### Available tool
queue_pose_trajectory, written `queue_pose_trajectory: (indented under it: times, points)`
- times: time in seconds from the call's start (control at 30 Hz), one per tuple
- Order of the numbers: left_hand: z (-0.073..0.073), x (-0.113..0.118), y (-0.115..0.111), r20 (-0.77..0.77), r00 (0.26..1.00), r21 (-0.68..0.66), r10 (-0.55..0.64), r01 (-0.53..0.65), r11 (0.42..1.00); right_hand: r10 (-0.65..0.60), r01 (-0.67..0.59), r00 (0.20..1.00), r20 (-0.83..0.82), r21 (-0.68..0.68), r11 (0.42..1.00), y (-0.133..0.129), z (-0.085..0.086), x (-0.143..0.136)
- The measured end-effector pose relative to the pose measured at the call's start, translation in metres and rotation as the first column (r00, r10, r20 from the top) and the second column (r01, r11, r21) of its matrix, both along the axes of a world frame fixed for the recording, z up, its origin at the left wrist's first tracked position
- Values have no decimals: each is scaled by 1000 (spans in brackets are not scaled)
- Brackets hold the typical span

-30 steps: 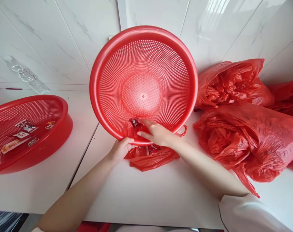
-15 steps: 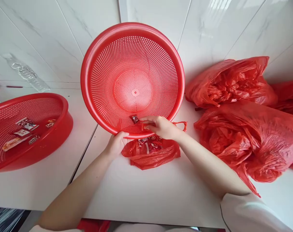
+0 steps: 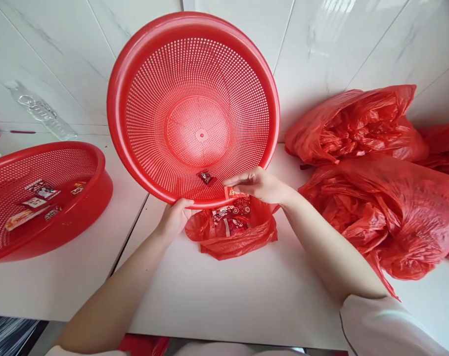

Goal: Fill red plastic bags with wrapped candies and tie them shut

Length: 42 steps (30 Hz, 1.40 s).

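Observation:
A large red plastic colander is tilted with its opening toward me, its near rim in the grip of my left hand. One small dark red wrapped packet lies inside, low on the near wall. At the colander's lower right rim, my right hand pinches a small orange-red snack packet. Below the rim, a red plastic bag lies open on the white table, with several printed packets showing in its mouth.
Another red colander holding several packets stands at the left. Behind it a clear plastic bottle leans by the tiled wall. Full red plastic bags are piled at the right. A dark seam runs across the white table.
The colander has risen, shifted left and come nearer, held by my left hand. My right hand has drawn back right from inside it to the rim, with the orange-red packet now showing.

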State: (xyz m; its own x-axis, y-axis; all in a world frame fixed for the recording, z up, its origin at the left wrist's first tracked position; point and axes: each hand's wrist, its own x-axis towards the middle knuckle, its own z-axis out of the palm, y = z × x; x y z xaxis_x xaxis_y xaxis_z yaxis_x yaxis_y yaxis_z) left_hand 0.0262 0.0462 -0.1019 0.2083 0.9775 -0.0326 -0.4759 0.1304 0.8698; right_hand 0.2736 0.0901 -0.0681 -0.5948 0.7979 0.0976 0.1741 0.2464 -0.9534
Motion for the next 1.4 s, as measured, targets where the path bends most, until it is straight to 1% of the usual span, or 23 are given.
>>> queue_pose_trajectory:
  times: [0.1,0.17,0.23,0.3,0.37,0.4,0.43,0.47,0.5,0.57,0.63,0.67,0.77,0.8,0.87,0.93,0.97,1.03,1.1,1.17,1.27,1.33,1.4]
  points:
    - [1,-1,1,11,1000,8,19,-19,1000,68,-71,991,119,18,997,-1,6,8]
    - [1,-1,1,13,1000,5,16,-16,1000,79,-84,987,138,33,996,-3,7,9]
    - [-1,1,-1,7,1000,-4,-3,3,1000,15,-27,991,130,95,995,-5,6,5]
    - [-2,3,-4,-6,999,-14,-32,32,999,-109,74,983,147,226,971,-6,4,-2]
    - [-3,7,-8,-16,997,-36,-77,77,996,-229,149,958,173,384,911,-7,0,-10]
    - [-3,9,-11,-17,994,-48,-107,106,993,-258,149,948,188,454,878,-8,-3,-14]
    - [-3,10,-14,-15,990,-58,-138,137,989,-255,115,942,216,507,854,-9,-6,-16]
    - [-2,11,-16,-11,986,-66,-166,165,984,-219,47,940,263,533,845,-10,-9,-19]
    - [-1,12,-18,-9,982,-70,-189,188,980,-160,-40,931,328,528,848,-11,-11,-20]
    - [0,12,-20,-14,978,-68,-206,205,976,-50,-175,893,448,448,877,-14,-13,-21]
    - [1,10,-18,-18,982,-65,-186,185,981,10,-212,875,484,365,907,-16,-12,-20]
    - [1,9,-17,-18,986,-61,-167,166,984,37,-221,884,466,348,911,-16,-10,-19]
    - [0,5,-11,-2,993,-41,-117,117,992,164,-293,920,356,346,891,-15,-3,-17]
    - [-1,4,-9,0,994,-34,-107,107,994,189,-297,929,318,337,893,-14,-2,-16]
    - [-1,2,-6,-5,996,-29,-88,88,996,167,-226,959,228,267,937,-10,-3,-15]
    - [-1,1,-4,-16,998,-30,-67,66,997,103,-112,990,95,100,989,-7,-5,-14]
    - [-1,0,-3,-20,998,-28,-53,52,998,76,-76,997,20,-8,997,-5,-6,-13]
    - [0,-1,-2,-22,1000,-21,-21,21,1000,29,-50,993,-113,-189,981,-2,-9,-11]
    - [1,-3,-1,-21,1000,-10,0,-1,1000,-6,-54,980,-197,-296,954,-1,-11,-9]
    - [3,-4,0,-25,1000,-2,5,-5,1000,-23,-67,969,-246,-354,933,0,-11,-7]
    - [5,-6,2,-31,999,11,13,-12,1000,-30,-90,962,-272,-419,904,-1,-10,-6]
    - [6,-7,3,-28,999,18,29,-29,999,-37,-85,965,-258,-442,893,-2,-7,-6]
    - [6,-8,4,-24,999,15,41,-41,999,-27,-75,975,-221,-439,895,-3,-3,-7]
